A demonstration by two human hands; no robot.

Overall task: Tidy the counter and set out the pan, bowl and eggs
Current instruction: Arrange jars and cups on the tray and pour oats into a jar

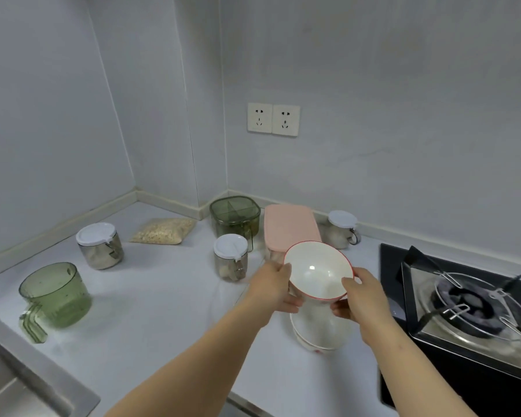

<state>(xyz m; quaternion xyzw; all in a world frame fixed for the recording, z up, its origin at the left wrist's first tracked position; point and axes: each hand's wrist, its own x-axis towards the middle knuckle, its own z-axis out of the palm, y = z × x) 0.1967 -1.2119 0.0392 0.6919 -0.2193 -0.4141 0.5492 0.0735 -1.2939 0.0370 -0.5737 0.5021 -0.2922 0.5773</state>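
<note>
Both hands hold a white bowl [318, 270] with a red rim, lifted and tilted toward the camera. The left hand [272, 285] clamps its left edge, the right hand [362, 296] its right edge. Just below the hands, more bowls [321, 331] sit stacked on the counter [163, 296]. Right of the right hand lies the stove [475, 299].
</note>
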